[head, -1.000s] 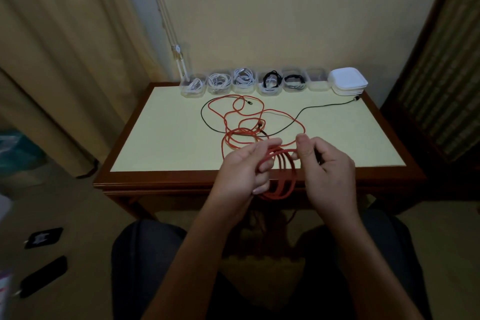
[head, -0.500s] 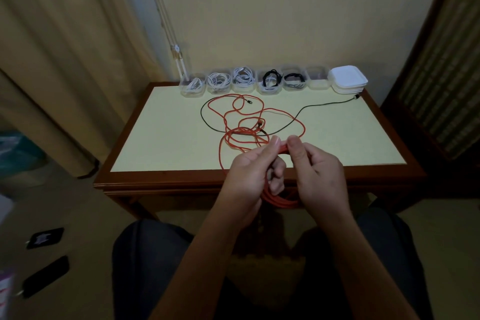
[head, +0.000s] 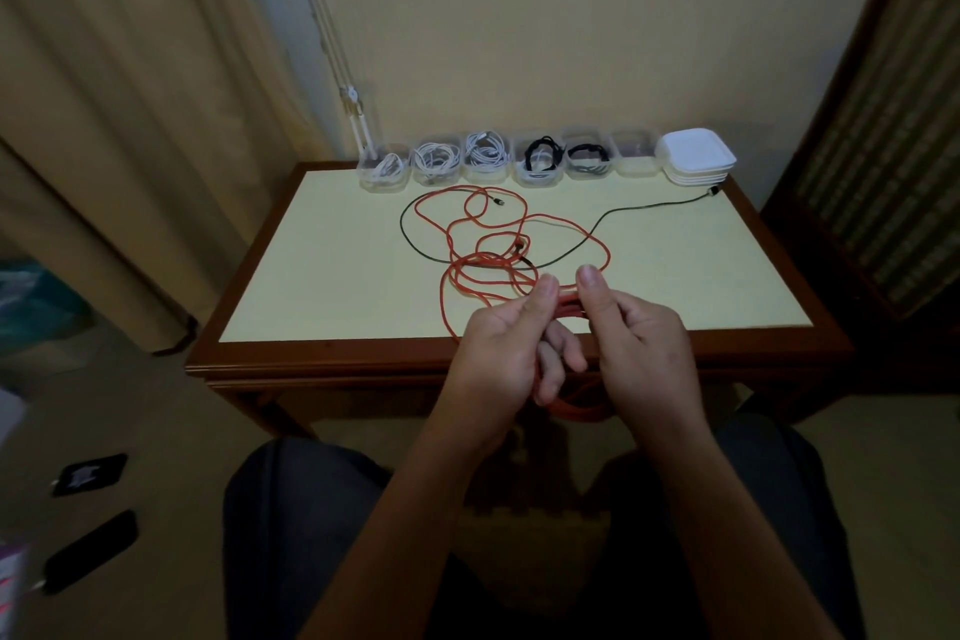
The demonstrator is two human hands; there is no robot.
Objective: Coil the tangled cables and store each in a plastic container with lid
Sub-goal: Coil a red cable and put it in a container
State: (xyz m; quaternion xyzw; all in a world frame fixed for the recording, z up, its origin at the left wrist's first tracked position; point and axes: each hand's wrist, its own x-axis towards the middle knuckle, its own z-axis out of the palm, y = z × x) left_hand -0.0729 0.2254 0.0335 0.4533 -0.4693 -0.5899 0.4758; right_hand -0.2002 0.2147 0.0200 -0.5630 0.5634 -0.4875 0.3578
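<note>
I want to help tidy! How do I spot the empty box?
On the table, clear containers line the far edge by the wall. The empty container is the rightmost, beside the stack of white lids; all the others hold coiled cables.

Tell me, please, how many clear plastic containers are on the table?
6 containers, in one row along the table's back edge: three left ones hold white cables, the fourth black and white, the fifth black, the sixth, beside the lid stack, looks empty.
</note>
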